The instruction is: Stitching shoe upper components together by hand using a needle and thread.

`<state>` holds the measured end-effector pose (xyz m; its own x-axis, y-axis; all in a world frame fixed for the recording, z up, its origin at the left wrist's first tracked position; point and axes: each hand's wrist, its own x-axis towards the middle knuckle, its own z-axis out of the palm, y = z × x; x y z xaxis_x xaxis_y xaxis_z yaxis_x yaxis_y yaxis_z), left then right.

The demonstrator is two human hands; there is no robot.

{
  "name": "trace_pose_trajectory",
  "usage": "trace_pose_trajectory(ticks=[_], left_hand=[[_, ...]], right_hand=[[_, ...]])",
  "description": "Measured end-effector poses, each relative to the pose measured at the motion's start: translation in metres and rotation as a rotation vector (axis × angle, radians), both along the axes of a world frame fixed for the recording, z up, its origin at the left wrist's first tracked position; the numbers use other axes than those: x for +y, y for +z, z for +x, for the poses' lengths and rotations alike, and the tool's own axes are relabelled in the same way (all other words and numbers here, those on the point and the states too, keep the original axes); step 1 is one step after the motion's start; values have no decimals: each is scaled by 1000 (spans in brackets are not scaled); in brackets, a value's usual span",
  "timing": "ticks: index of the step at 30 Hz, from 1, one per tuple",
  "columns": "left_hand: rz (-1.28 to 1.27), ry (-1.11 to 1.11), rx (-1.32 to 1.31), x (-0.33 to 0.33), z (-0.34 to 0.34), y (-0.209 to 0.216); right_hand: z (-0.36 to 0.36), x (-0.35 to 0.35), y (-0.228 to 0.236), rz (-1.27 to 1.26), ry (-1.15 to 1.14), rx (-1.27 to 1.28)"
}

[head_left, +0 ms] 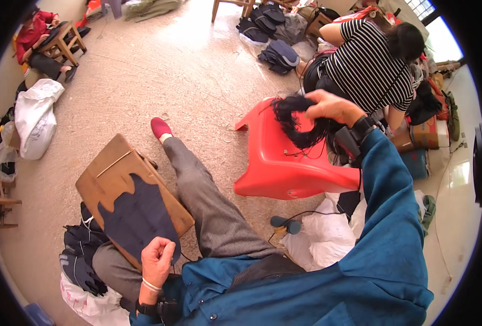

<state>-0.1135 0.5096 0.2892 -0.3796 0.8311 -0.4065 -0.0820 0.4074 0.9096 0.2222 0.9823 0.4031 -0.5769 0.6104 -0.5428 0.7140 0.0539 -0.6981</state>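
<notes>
A dark navy cloth piece with a scalloped edge lies on a tilted wooden board across my lap. At the cloth's near end, my left hand is closed in a pinch; anything between its fingertips is too small to make out. Out to the right, my right hand is closed on a loose bundle of black threads over the red plastic stool. Some strands hang down onto the seat. A thin stick rests on the board's upper part.
A person in a striped shirt sits beyond the stool, beside stacked dark cloth pieces. White sacks lie by the stool's near side. Another person in red sits far left, near a white bag.
</notes>
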Motion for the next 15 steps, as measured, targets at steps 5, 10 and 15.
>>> trace_pose_trajectory(ticks=[5, 10, 15], left_hand=[[175, -28, 187, -6, 4, 24], [522, -13, 785, 19, 20, 113], [905, -3, 1225, 41, 50, 171]], right_hand=[[-35, -61, 105, 154, -53, 226], [-66, -166, 161, 260, 201, 187], [-85, -246, 157, 204, 651, 107]])
